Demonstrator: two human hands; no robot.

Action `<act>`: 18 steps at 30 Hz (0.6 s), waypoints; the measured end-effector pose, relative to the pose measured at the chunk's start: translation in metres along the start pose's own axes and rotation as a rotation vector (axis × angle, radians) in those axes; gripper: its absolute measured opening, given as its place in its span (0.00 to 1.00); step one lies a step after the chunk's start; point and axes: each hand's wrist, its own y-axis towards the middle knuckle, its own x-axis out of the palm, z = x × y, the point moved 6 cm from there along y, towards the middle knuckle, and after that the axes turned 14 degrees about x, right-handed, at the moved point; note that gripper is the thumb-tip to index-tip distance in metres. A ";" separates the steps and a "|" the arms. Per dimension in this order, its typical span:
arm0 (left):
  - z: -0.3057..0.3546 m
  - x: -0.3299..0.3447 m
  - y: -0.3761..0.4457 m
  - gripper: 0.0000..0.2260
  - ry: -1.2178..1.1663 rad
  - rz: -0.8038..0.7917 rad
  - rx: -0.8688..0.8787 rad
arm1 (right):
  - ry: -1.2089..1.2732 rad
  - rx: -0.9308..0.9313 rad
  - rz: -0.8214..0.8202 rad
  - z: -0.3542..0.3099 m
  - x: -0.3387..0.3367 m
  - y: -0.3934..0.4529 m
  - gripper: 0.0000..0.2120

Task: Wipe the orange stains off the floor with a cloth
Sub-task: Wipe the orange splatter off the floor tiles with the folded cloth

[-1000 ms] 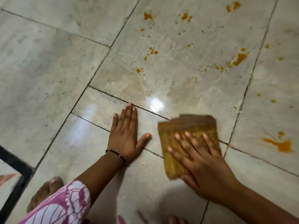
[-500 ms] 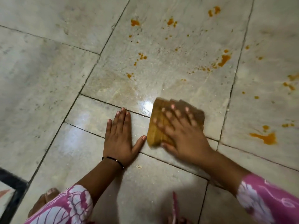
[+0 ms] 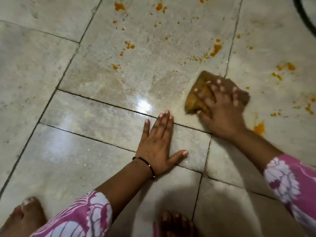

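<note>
Head view
Cloth: the cloth (image 3: 196, 98), brown-orange and bunched, lies on the floor (image 3: 85, 151) under the right hand (image 3: 220, 108); its left part sticks out past the fingertips, and it sits across a grout line between two tiles.
Stains: orange stains (image 3: 215, 49) dot the tile beyond the cloth; more lie to its right, and one larger blot (image 3: 259, 128) sits just beside the right wrist.
Room: wet, shiny tile spreads to the left of the cloth, bare of objects; a dark curved edge (image 3: 306, 19) cuts the top right corner; two bare feet (image 3: 22, 218) stand at the bottom edge.
Right hand: blurred, fingers spread and laid over the cloth, pressing it to the floor; whether they curl into it cannot be told.
Left hand: the left hand (image 3: 157, 146) lies flat on the floor, fingers straight, thumb out, holding nothing, near the cloth but apart from it; a thin dark bracelet (image 3: 150, 167) circles the wrist.
</note>
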 end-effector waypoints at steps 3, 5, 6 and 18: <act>-0.001 0.006 0.000 0.43 0.091 0.016 0.022 | -0.004 -0.123 -0.005 -0.012 0.006 -0.056 0.30; -0.001 0.008 0.000 0.42 0.111 0.032 0.036 | 0.011 -0.114 -0.039 0.007 0.013 -0.098 0.29; 0.000 0.009 0.000 0.42 0.111 0.039 0.039 | 0.016 -0.083 -0.056 0.024 0.014 -0.116 0.29; 0.003 0.006 -0.001 0.40 0.124 0.026 0.013 | 0.052 0.356 0.004 0.103 -0.003 -0.035 0.34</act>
